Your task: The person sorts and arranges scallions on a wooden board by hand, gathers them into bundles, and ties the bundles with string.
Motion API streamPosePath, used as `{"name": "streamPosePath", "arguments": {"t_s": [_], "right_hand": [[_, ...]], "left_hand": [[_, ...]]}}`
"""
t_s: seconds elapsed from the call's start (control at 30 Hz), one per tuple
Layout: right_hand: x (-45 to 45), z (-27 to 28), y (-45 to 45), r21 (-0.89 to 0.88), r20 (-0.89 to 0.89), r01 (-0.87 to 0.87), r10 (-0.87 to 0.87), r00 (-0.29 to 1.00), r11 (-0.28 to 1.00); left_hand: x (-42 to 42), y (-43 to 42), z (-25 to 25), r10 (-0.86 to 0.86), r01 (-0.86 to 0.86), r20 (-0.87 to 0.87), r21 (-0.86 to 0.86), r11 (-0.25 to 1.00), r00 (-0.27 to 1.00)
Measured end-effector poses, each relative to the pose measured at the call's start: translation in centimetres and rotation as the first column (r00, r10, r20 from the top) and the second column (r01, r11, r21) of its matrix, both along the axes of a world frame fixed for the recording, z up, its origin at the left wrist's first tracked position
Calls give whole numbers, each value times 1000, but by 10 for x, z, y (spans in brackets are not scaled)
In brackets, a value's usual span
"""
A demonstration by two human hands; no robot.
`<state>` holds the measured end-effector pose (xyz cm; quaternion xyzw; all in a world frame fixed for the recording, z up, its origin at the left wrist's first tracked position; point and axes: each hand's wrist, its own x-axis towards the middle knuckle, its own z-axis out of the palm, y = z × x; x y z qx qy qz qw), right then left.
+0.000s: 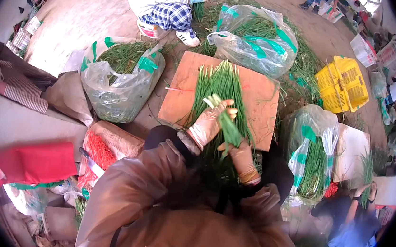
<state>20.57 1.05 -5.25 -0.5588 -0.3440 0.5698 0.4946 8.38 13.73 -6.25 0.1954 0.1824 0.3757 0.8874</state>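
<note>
A pile of long green stalks (228,81) with pale ends pointing away lies on an orange-brown board (177,93). Over the pile, my left hand (207,124), in a pale glove, is closed round a small bunch of green stalks (229,130), whose whitish ends stick out above the fingers. My right hand (242,161), also gloved, is at the lower end of the same bunch, its fingers curled against the leaves. The lower part of the pile lies in shadow between my forearms.
Plastic bags of greens stand at left (121,83), behind the board (258,41) and at right (312,153). A yellow crate (342,85) is at the right. Red ties (100,151) and a knife (91,163) lie at lower left. Co-workers sit ahead and at lower right.
</note>
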Motion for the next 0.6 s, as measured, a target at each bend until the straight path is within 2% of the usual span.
{"name": "streamPosePath", "arguments": {"t_s": [0.03, 0.07, 0.13, 0.17, 0.2, 0.23, 0.27, 0.33, 0.37, 0.43, 0.47, 0.53, 0.57, 0.6], "right_hand": [[13, -6, 15, 24, 80, 39, -41, 996, 999], [27, -6, 29, 41, 115, 108, -112, 987, 993], [56, -16, 54, 67, 129, 180, -187, 974, 981], [63, -17, 61, 63, 124, 181, -188, 974, 981], [70, -15, 68, 69, 94, 219, -225, 970, 973], [76, -16, 75, 73, 65, 256, -260, 963, 964], [82, -27, 80, 69, 66, 256, -260, 963, 964], [88, -53, 76, 93, -13, 193, -192, 981, 977], [87, -61, 73, 44, -47, 194, -192, 980, 980], [81, -47, 79, -11, -81, 192, -193, 978, 981], [76, -36, 82, -54, -111, 194, -199, 974, 980], [73, -24, 86, -26, -151, 235, -236, 960, 972], [74, -21, 87, -28, -103, 219, -221, 970, 975], [75, -20, 87, -28, -55, 203, -205, 977, 979]], "left_hand": [[0, 16, -2, 34, -34, -21, 12, 999, 999], [-7, 41, -13, -50, 71, -197, 98, 993, 979], [-8, 86, -28, 130, 34, -512, 298, 954, 849], [-5, 111, -40, 212, 101, -619, 431, 897, 757], [-1, 140, -57, 309, 187, -693, 541, 820, 652], [5, 173, -90, 415, 270, -693, 653, 708, 589], [16, 194, -91, 413, 270, -695, 651, 710, 589], [42, 223, -81, 561, 573, -744, 653, 495, 364], [55, 231, -76, 556, 572, -748, 649, 501, 361], [77, 241, -67, 697, 715, -647, 642, 278, 310], [84, 249, -76, 690, 718, -656, 635, 285, 306], [96, 260, -92, 686, 823, -650, 552, 130, 328], [96, 262, -97, 615, 879, -738, 454, 146, 279], [91, 261, -97, 607, 883, -745, 447, 143, 278]]}}
